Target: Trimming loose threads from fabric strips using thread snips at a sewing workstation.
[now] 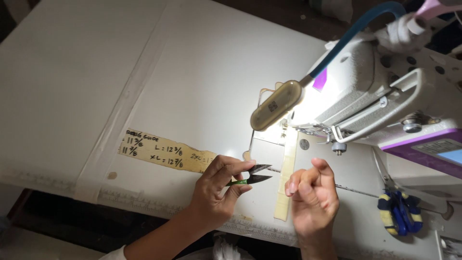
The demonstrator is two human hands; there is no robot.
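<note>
green-handled thread snips [251, 176], blades parted, are gripped by the left hand [217, 190] over the desk [192, 86] while the right hand [313, 195], fingers curled and seemingly empty, is raised beside the sewing machine [385, 91].

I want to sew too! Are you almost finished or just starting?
Hard to tell. No fabric lies under the sewing machine, though its lamp is on. The left hand holds open thread snips; the right hand pinches something too fine to see.

Bare forearms, a white sleeve [115, 253] edge (left arm only).
</note>
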